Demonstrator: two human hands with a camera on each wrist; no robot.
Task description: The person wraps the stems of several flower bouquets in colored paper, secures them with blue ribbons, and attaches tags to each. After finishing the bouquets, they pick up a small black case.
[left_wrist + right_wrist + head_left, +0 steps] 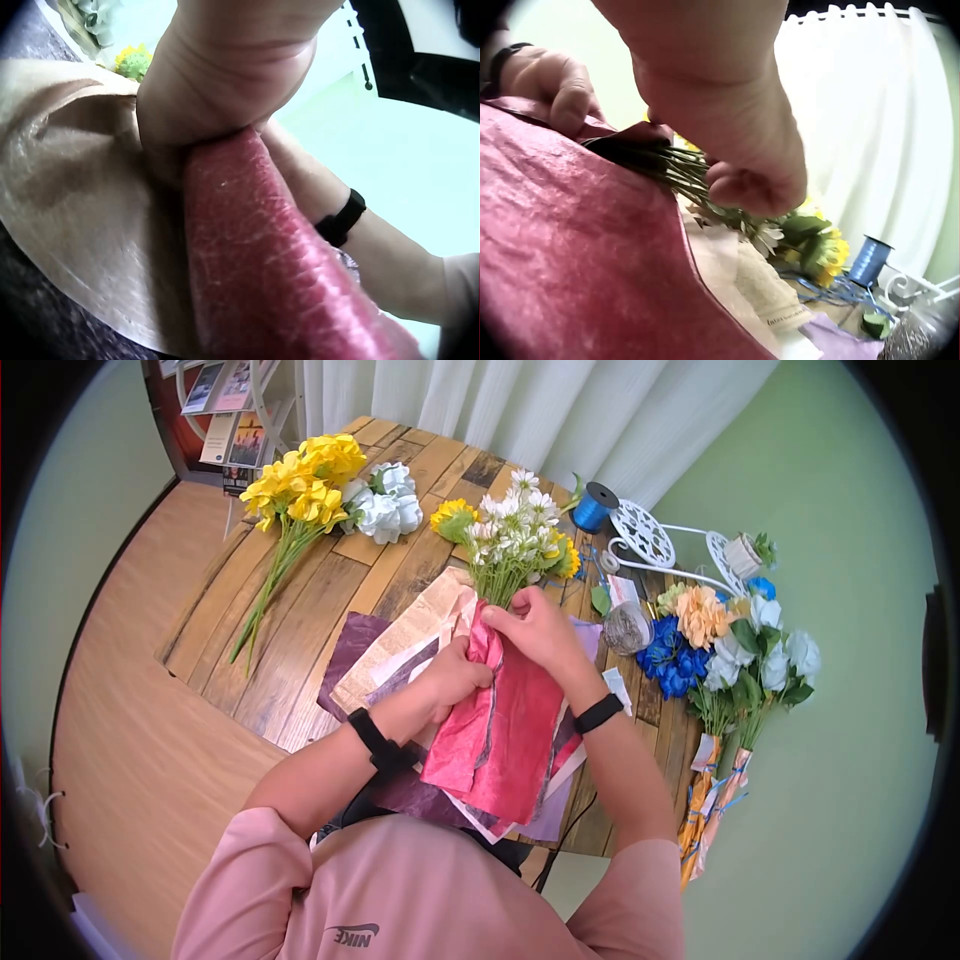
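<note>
A bouquet of white flowers with yellow blooms at its sides lies with its green stems running into folded red paper. The left hand pinches the left fold of the red paper, thumb on top; in the right wrist view this hand is at the paper's edge. Up at the top of the red paper, the right hand has curled fingers around the paper's upper edge by the stems. Beige paper and purple sheets are spread beneath.
Yellow flowers and pale blue flowers lie at the back left of the wooden table. On the right are a blue ribbon spool, a white metal stand, a clear roll, blue flowers and wrapped bouquets.
</note>
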